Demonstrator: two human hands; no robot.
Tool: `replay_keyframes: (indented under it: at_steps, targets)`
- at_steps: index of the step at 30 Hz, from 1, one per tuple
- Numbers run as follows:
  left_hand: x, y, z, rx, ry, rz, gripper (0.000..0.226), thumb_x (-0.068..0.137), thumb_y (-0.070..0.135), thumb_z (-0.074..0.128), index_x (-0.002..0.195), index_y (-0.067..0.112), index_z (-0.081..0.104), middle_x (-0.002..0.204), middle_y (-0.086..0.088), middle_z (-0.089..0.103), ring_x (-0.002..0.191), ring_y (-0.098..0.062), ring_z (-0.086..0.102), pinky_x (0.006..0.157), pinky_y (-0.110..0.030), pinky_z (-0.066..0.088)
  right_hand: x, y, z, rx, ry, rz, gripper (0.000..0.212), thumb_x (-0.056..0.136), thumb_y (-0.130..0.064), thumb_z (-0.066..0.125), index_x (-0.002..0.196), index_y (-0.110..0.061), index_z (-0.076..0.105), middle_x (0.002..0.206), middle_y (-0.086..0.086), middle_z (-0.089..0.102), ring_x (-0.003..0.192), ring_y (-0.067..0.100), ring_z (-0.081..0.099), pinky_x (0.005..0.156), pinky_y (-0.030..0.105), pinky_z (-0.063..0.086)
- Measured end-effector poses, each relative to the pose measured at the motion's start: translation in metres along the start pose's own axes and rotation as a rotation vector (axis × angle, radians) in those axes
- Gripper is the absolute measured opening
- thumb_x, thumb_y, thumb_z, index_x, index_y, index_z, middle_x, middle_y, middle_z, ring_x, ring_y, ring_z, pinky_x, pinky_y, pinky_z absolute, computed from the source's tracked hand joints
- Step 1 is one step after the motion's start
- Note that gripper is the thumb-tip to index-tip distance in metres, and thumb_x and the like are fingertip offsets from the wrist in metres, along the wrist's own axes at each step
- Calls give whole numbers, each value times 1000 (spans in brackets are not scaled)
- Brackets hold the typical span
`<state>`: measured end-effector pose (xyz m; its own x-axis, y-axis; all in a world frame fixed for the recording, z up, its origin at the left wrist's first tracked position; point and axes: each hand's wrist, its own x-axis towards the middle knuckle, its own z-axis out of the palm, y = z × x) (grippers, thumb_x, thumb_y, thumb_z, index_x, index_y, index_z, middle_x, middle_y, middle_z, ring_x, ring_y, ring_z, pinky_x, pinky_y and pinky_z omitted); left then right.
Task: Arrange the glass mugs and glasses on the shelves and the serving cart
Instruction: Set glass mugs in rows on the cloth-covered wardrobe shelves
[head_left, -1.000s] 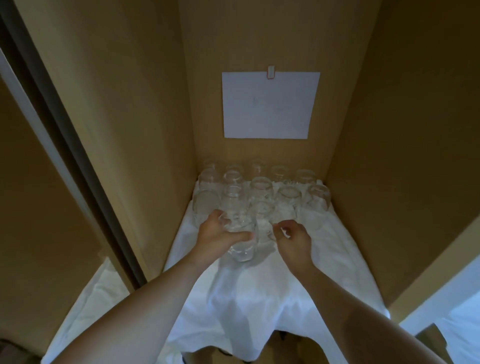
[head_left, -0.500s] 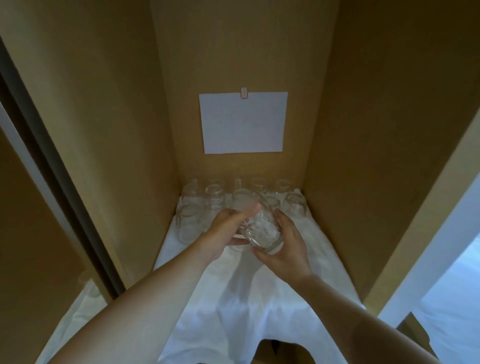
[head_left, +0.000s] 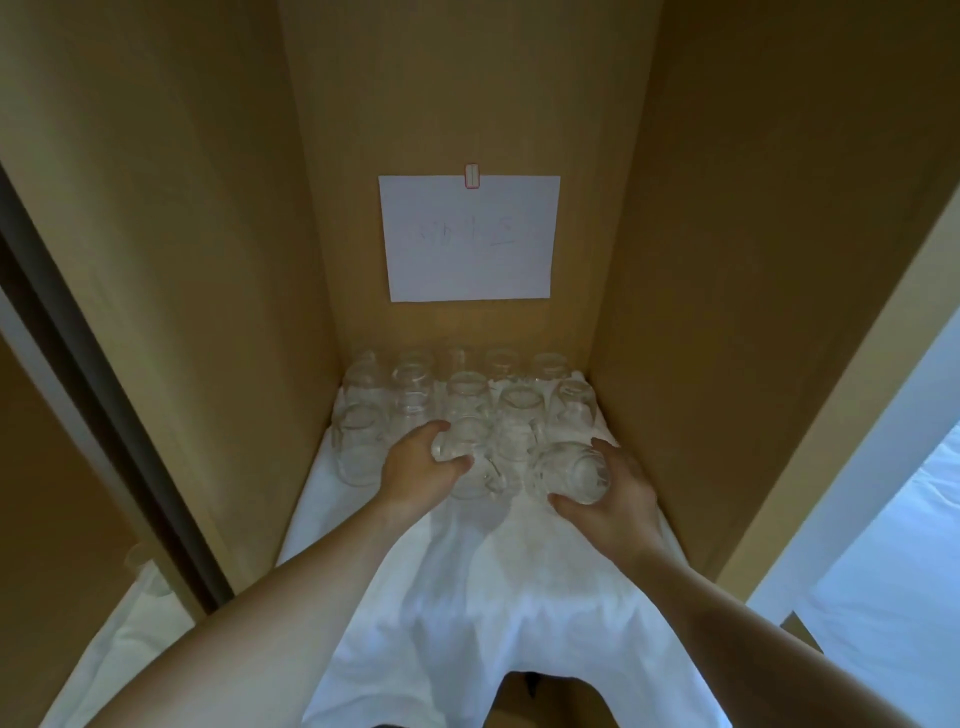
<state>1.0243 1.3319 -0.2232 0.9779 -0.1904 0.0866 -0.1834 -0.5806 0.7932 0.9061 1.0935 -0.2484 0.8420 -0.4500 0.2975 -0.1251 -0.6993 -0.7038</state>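
On the shelf's white cloth (head_left: 467, 597), your right hand (head_left: 615, 506) is gripping a glass (head_left: 571, 473) at the front right, while your left hand (head_left: 421, 470) is holding a glass mug (head_left: 467, 457) beside it.

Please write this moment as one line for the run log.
left hand: grips glass mug | right hand: grips tilted glass | place: white cloth on shelf | behind: rows of glasses

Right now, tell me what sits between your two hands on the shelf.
Head view: between the left hand and the right hand, a glass mug stands on the white cloth.
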Motion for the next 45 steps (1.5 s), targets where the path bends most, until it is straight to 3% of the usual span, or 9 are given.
replay_keyframes:
  at_steps: [3,7,11,18,22,30,35,45]
  targets:
    - [-3,-3,5,99,-57,65,64,82,40,79,140,27,55,150,2,50,137,-19,47,108,-27,38,3,-5,10,-53,-52,46,98,63,-54,86,147,-26,44,141,-2,56,128,20,54,103,32,46]
    - [-1,-12,9,160,-87,101,67,82,33,78,143,27,52,158,-2,39,143,-21,39,112,-26,32,8,-13,26,-131,-116,39,94,63,-56,81,145,-28,44,133,-3,61,121,19,58,90,24,43]
    - [5,-19,9,264,-124,164,72,87,32,74,152,30,42,165,-5,24,151,-25,23,120,-36,27,25,-19,34,-214,-174,-3,97,69,-54,81,151,-20,40,138,2,59,126,21,56,100,31,45]
    - [13,-23,19,431,-253,252,81,95,23,65,160,34,18,169,3,-1,156,-24,3,121,-34,23,51,-21,40,-244,-265,28,102,70,-64,78,153,-22,37,143,-1,57,130,18,54,103,31,43]
    - [17,-26,18,480,-225,325,79,95,14,61,160,34,20,169,3,3,155,-20,11,115,-25,28,59,-21,46,-204,-238,37,101,69,-65,79,152,-22,40,143,-1,57,130,17,54,105,32,42]
    - [19,-30,19,502,-190,375,79,92,14,63,158,36,26,166,1,13,147,-22,32,109,-25,40,60,-25,57,-201,-139,63,96,69,-65,80,146,-18,47,137,1,62,127,22,58,100,35,44]
    - [20,-30,18,497,-215,374,79,92,14,63,158,37,26,166,1,15,149,-22,27,115,-26,34,61,-27,61,-198,-104,72,93,73,-64,78,145,-16,47,137,3,62,126,23,57,98,37,45]
    - [18,-32,19,528,-204,385,82,93,17,63,158,40,20,166,4,13,148,-21,29,113,-28,39,64,-26,60,-256,-141,72,94,75,-65,76,148,-16,42,138,5,60,126,24,57,98,37,46]
